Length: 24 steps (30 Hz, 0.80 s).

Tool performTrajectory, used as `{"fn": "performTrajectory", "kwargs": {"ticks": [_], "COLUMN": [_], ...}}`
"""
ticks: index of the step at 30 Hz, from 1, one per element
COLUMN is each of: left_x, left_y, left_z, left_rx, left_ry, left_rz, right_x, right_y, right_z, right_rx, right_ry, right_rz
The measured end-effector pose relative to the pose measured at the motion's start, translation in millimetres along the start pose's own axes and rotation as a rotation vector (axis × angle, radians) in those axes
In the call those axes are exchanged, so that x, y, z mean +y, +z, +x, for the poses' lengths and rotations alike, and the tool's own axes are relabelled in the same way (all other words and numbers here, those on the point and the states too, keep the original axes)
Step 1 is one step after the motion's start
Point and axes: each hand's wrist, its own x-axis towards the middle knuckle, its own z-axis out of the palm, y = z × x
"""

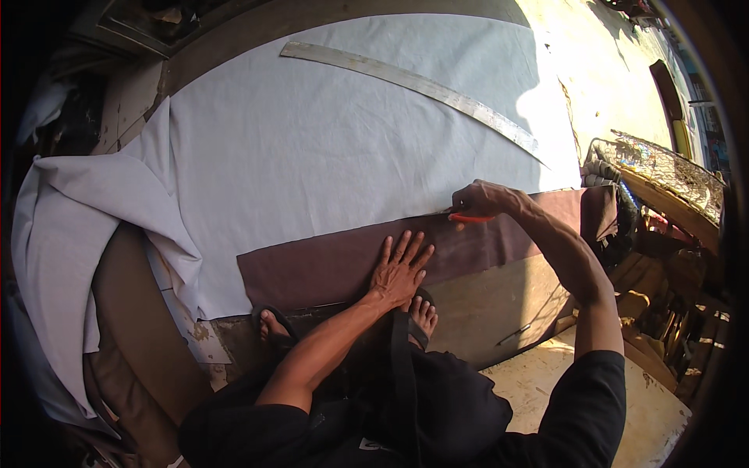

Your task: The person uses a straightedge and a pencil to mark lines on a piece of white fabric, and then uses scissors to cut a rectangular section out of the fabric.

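A long strip of maroon material lies across a pale grey sheet. My left hand rests flat on the maroon strip, fingers spread, just above my sandalled right foot. To its upper right, my right hand is closed on orange-handled scissors at the upper edge of the strip; their blades are hard to make out. A long metal straightedge lies slanted on the grey sheet, farther from both hands.
Folds of grey sheet hang at the left over brown material. At the right stand a wire rack and jumbled wood. My feet in dark sandals are below the strip. A sunlit floor lies beyond.
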Motion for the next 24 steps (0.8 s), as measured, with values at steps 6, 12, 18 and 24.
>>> {"fn": "performTrajectory", "kwargs": {"ticks": [6, 12, 18, 24], "left_x": [-2, -1, -2, -1], "left_y": [-1, -1, 2, -1], "left_z": [-3, -1, -3, -1], "left_rx": [-0.004, 0.02, 0.017, 0.014], "left_ry": [-0.012, 0.001, -0.004, -0.004], "left_rz": [-0.017, -0.027, -0.022, -0.014], "right_x": [-26, -25, -29, -34], "right_y": [-2, -1, 13, 9], "right_z": [9, 5, 16, 14], "right_rx": [0.001, -0.015, 0.012, 0.013], "right_ry": [0.0, -0.007, -0.029, -0.049], "right_rz": [-0.019, -0.004, 0.0, -0.016]}}
